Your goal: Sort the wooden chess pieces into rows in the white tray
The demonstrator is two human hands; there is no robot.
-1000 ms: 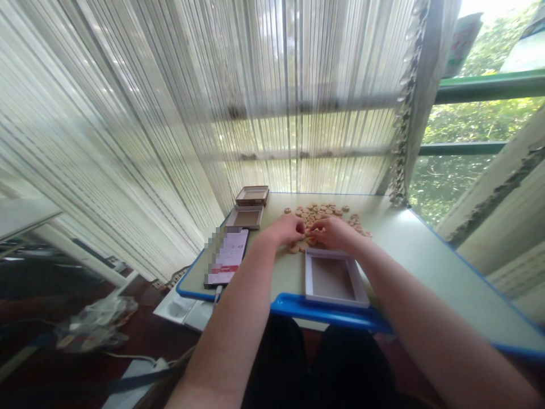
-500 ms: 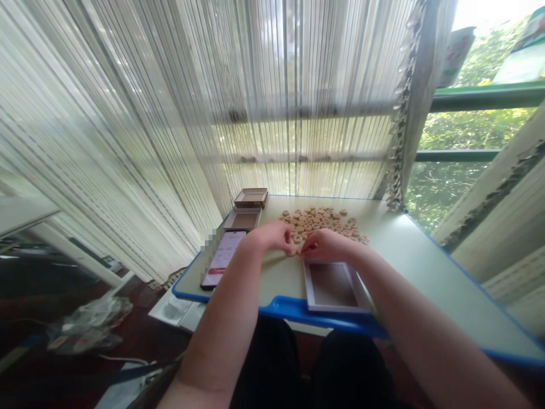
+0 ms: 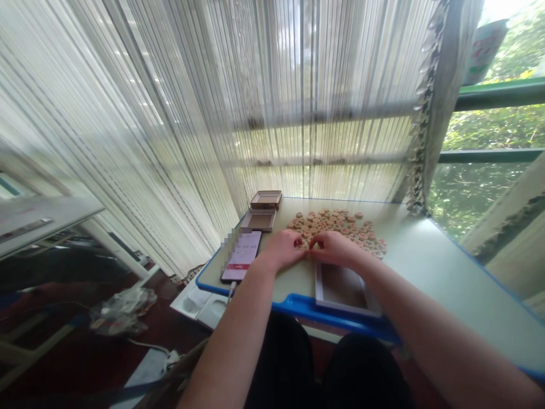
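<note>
Several round wooden game pieces (image 3: 340,224) lie scattered on a pale table (image 3: 426,255) with a blue rim. My left hand (image 3: 284,249) and my right hand (image 3: 332,247) meet at the near edge of the pile, fingers curled in a pinch on small pieces between them. What exactly each one grips is too small to make out. An open white box (image 3: 340,292) sits just below my right hand at the table's front edge.
A phone (image 3: 242,263) with a lit screen lies left of my left hand. Two shallow brown box halves (image 3: 261,211) rest at the far left corner. Striped curtains hang behind the table. A white desk (image 3: 42,218) and floor clutter are at left.
The hands drew back a little from the pile toward the box and stay pinched together. The view has shifted to the left, so everything sits further right in frame.
</note>
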